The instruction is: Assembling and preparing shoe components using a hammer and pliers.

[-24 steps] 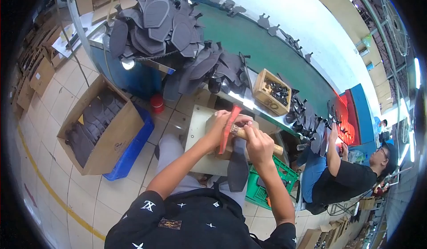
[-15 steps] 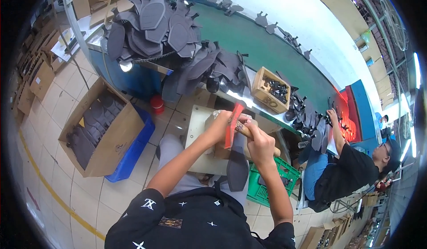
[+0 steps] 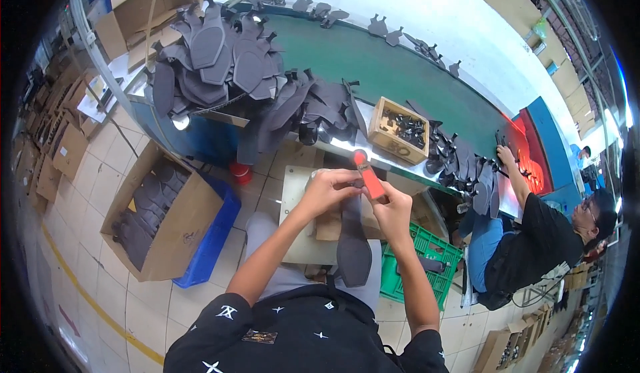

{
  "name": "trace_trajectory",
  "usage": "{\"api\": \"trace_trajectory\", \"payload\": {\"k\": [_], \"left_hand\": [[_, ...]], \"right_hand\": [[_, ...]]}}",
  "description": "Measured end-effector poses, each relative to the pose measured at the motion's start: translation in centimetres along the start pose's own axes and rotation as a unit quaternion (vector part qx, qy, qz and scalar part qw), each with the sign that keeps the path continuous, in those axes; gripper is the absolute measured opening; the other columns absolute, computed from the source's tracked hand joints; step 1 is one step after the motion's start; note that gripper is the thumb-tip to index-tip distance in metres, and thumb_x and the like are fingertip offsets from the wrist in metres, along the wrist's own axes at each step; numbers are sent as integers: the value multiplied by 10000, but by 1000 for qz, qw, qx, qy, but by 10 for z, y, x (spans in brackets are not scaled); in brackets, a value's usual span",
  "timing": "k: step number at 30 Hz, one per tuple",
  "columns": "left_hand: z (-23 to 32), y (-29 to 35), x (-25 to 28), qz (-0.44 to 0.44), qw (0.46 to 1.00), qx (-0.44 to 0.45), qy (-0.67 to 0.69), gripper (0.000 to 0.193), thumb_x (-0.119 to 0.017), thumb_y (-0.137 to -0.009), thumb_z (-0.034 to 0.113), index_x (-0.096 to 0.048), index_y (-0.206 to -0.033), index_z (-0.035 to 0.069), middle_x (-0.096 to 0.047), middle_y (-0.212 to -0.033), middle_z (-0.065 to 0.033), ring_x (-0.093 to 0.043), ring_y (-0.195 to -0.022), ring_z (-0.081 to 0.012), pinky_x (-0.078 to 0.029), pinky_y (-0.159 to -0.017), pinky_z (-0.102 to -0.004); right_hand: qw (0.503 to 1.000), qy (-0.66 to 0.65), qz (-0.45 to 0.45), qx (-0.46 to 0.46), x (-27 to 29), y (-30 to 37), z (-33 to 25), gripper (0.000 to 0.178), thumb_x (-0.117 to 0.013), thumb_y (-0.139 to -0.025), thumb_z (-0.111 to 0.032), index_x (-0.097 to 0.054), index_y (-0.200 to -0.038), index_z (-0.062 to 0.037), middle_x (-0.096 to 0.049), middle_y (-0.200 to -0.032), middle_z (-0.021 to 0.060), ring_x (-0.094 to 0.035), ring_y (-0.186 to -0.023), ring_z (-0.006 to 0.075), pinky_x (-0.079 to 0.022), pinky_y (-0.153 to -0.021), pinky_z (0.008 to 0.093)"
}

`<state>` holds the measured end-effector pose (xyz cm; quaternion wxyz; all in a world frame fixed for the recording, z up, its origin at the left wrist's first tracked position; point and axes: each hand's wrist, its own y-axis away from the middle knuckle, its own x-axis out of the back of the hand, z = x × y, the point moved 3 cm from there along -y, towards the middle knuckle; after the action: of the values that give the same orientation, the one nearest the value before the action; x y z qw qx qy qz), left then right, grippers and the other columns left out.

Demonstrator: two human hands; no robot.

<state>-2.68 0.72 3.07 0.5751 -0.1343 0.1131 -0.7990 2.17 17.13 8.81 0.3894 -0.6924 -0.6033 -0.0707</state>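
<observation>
My right hand (image 3: 395,214) is closed round a hammer, whose red head (image 3: 371,178) stands up beside my fingers; most of its handle is hidden. My left hand (image 3: 325,193) is pinched at the narrow upper end of a dark grey sole-shaped piece (image 3: 353,256). From there the piece hangs down over my lap, its broad end toward me. The hammer head lies just right of my left fingertips. Under both hands is a pale worktop (image 3: 293,196) with a brown block (image 3: 327,230) on it.
Piles of similar grey pieces (image 3: 217,60) cover the bench at left. A wooden box (image 3: 400,133) of small black parts sits by the green conveyor (image 3: 333,53). A carton (image 3: 167,233) stands left, a green crate (image 3: 443,293) right. A co-worker (image 3: 547,240) sits at right.
The hammer has turned in my right hand, its head now tilting down to the right and its handle no longer plainly visible. My left fingers have come to the piece's upper end.
</observation>
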Motion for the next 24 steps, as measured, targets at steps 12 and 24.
{"api": "trace_trajectory", "payload": {"k": [12, 24], "left_hand": [[5, 5, -1, -10, 996, -53, -68, 430, -758, -824, 131, -658, -1226, 19, -706, -1137, -144, -674, -1027, -230, -505, -888, -329], [3, 6, -2, -22, 992, -27, -117, 387, -748, -803, 109, -673, -1177, 42, -704, -1016, -130, -652, -824, -192, -513, -766, -324]], "right_hand": [[964, -194, -99, -151, -3, -14, 27, 158, -779, -828, -106, -741, -964, -35, -641, -713, -37, -506, -582, 16, -391, -494, 214], [981, -118, -141, 58, 1, -20, 17, 200, -737, -785, 28, -710, -983, 23, -704, -1028, 87, -628, -791, 107, -508, -655, 252]]}}
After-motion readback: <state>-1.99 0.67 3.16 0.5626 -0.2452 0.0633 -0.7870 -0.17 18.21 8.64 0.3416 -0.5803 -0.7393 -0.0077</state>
